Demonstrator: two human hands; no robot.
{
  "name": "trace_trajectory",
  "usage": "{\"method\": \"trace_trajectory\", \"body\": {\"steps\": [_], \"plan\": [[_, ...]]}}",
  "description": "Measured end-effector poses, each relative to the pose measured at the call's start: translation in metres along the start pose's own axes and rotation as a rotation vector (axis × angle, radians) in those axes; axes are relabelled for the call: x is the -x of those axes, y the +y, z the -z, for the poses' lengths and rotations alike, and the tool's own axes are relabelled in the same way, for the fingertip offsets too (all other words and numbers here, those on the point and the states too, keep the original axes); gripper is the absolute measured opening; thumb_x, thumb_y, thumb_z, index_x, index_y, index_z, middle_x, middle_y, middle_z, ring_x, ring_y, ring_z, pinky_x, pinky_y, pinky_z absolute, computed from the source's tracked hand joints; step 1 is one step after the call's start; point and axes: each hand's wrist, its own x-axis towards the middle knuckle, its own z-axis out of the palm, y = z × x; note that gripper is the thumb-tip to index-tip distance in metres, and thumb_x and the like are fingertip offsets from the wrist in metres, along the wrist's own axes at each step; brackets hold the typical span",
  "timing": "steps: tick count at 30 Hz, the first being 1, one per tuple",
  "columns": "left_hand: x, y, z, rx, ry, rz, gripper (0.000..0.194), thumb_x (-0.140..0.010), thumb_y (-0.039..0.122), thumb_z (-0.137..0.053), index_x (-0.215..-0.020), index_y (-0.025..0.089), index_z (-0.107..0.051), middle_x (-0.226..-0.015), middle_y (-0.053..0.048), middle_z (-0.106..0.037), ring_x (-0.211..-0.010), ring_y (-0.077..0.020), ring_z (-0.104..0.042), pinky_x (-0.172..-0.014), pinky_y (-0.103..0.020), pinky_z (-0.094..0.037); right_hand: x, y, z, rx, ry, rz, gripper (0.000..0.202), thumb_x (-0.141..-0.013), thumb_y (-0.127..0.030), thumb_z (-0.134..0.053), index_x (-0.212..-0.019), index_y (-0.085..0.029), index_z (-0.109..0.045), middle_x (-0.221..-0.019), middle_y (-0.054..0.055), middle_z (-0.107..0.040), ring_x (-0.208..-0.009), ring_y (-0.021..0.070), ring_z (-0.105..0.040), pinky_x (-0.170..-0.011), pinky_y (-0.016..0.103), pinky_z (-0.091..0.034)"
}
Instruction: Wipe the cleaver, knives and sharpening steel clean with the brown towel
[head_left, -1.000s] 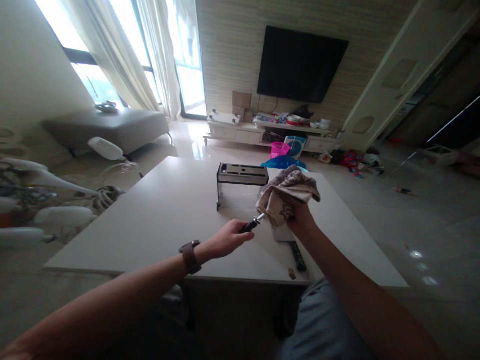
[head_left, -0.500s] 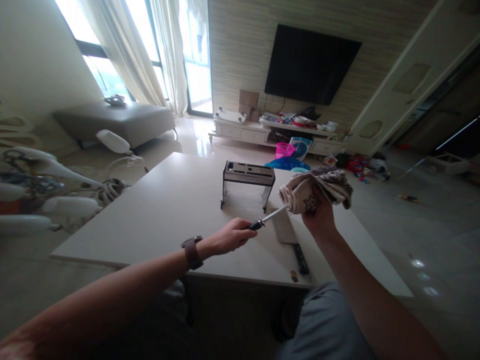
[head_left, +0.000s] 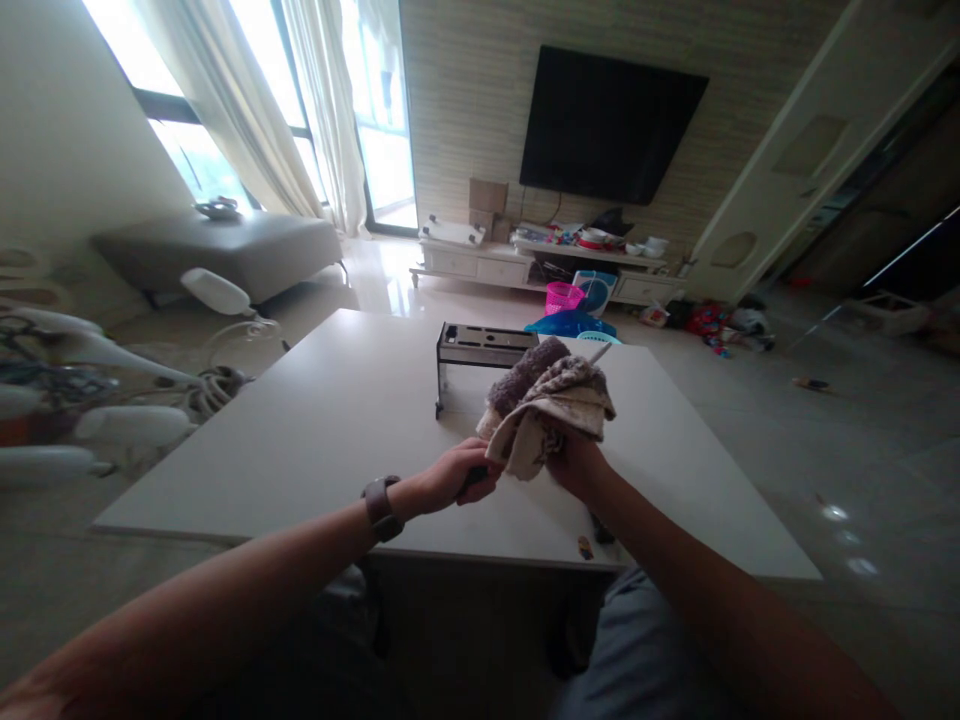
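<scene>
Evidently a wiping step is in hand: a person seated at a pale table (head_left: 285, 430), seen from head height, holds a bunched brown-and-cream towel (head_left: 551, 410) around a thin metal rod (head_left: 600, 352). The rod is held above the table, slanting up and away to the right. Its tip pokes out past the towel's far edge, while most of its length is hidden in the folds.

The left hand (head_left: 457, 475) is closed in a fist around the rod's dark grip (head_left: 472, 481), its knuckles touching the near edge of the cloth. The right hand (head_left: 579, 466) holds the towel from below; cloth covers its fingers, so how tightly they squeeze cannot be told.

Just beyond the hands, a slotted metal rack (head_left: 487, 340) stands upright on the table. Under the right forearm, part of a black handle (head_left: 600, 530) shows.

As a judgement, another wiping stroke would call for a steady left grip and even pressure along the rod, with the right palm kept clear of its tip.
</scene>
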Motion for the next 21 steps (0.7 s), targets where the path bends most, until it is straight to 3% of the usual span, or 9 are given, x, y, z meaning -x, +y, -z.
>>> {"method": "trace_trajectory", "body": {"steps": [4,8,13,21], "plan": [[0.002,0.001,-0.001,-0.107,0.045,-0.045,0.023,-0.077,0.032,-0.056,-0.060,0.017,-0.055,-0.038,0.005,-0.041,-0.032,-0.0065,-0.030,-0.034,-0.020,-0.018,0.009,0.008,-0.007,0.008,-0.068,-0.091,0.030,-0.064,-0.023,-0.087,-0.087,-0.030,-0.068,-0.087,-0.008,-0.076,-0.084,0.0162,-0.073,-0.082,0.029,-0.061],[0.003,0.004,0.001,-0.156,0.093,-0.035,0.017,-0.076,0.032,-0.060,-0.074,0.016,-0.062,-0.043,0.006,-0.046,-0.033,-0.0067,-0.033,-0.033,-0.019,-0.021,0.009,0.007,-0.001,0.055,-0.125,-0.166,0.033,-0.061,-0.023,-0.089,-0.087,-0.029,-0.069,-0.086,-0.007,-0.075,-0.083,0.0153,-0.071,-0.082,0.028,-0.060],[0.004,0.004,0.003,-0.224,0.026,-0.018,0.014,-0.076,0.027,-0.059,-0.066,0.019,-0.053,-0.040,0.007,-0.043,-0.032,-0.0060,-0.031,-0.033,-0.018,-0.020,0.008,0.004,0.000,0.030,-0.047,-0.072,0.030,-0.071,-0.034,-0.085,-0.096,-0.029,-0.070,-0.097,-0.003,-0.077,-0.093,0.0188,-0.072,-0.083,0.032,-0.060],[0.000,0.007,-0.005,-0.070,-0.004,0.034,0.034,-0.083,0.041,-0.065,-0.064,0.021,-0.045,-0.043,0.009,-0.038,-0.035,-0.0061,-0.029,-0.036,-0.020,-0.021,-0.003,-0.006,0.004,0.016,0.043,0.059,0.039,-0.062,-0.023,-0.091,-0.095,-0.027,-0.071,-0.098,-0.003,-0.080,-0.096,0.0199,-0.074,-0.093,0.037,-0.061]]}}
